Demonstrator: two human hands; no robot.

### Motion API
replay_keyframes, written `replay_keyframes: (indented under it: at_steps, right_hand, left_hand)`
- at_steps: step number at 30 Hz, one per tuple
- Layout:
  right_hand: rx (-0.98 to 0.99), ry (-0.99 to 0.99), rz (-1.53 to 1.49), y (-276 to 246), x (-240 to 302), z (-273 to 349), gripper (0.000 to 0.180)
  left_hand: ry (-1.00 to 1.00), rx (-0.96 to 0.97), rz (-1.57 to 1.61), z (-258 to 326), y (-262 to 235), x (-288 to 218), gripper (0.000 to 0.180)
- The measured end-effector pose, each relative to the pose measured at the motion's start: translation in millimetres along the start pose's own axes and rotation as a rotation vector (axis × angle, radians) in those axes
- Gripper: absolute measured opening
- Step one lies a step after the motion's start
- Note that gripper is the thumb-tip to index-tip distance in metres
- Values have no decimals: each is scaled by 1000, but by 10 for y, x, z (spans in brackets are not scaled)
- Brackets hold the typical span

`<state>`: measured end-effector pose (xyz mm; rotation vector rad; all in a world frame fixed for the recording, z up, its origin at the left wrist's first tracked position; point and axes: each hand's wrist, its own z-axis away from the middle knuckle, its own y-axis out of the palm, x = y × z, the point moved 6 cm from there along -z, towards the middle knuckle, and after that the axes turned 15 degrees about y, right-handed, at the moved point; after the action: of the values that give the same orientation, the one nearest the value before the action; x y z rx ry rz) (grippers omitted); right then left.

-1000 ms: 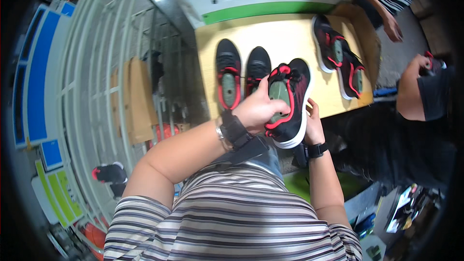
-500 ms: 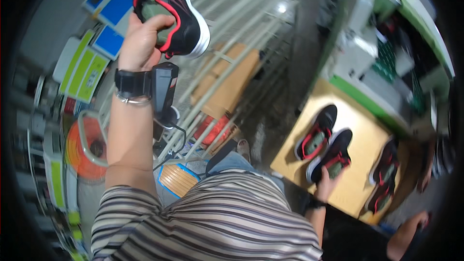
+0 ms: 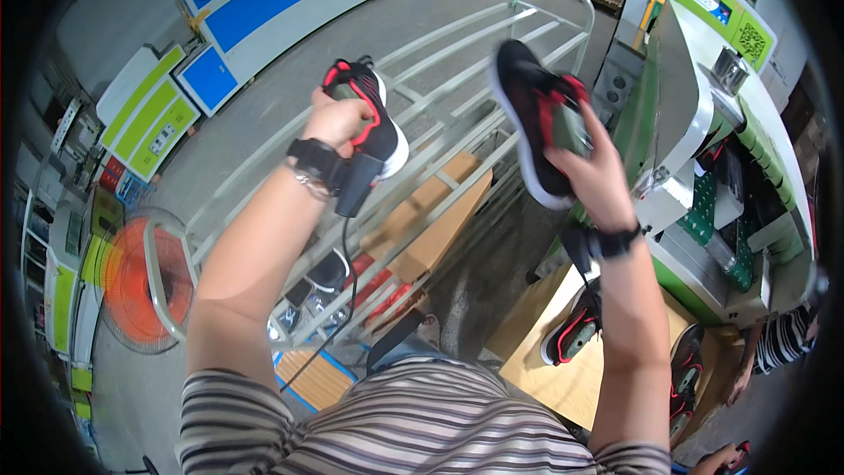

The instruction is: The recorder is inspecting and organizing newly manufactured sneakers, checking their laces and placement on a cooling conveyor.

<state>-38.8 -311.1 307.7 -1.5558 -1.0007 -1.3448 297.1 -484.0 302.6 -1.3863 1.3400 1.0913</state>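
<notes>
Holding one shoe in each hand, the person raises both arms above a grey metal rack [image 3: 457, 62]. The left hand [image 3: 334, 119] has a closed grip around a black shoe with red trim [image 3: 374, 114], whose white sole points to the right. The right hand [image 3: 593, 167] has its grip closed on the second black shoe [image 3: 532, 119]; this one is tilted, with its white sole turned to the left and its opening toward the palm. The two shoes are apart, both up in the air over the rack. Each wrist carries a black band, and a black device with a cable hangs at the left wrist. Lower right, the wooden surface [image 3: 536, 361] carries more black and red shoes [image 3: 576, 334]. Just beside it stands a green machine [image 3: 677, 97]. An orange fan [image 3: 141, 281] stands on the floor at the left.
</notes>
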Motion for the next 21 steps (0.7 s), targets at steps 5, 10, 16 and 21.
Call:
replay_keyframes:
  at_steps: [5, 10, 16, 21]
  right_hand:
    - [102, 33, 429, 1409, 154, -1329, 92]
    - [107, -98, 139, 1609, -91, -1468, 94]
    - [-163, -307, 210, -138, -724, 541, 68]
    - [-1146, 487, 159, -1844, -1986, 2901, 26]
  left_hand:
    - [52, -226, -767, -329, 604, 72, 96]
    - [-220, 359, 208, -508, 773, 295, 44]
    - [476, 34, -27, 402, 919, -600, 86]
    - [899, 559, -340, 2009, 2040, -88, 91]
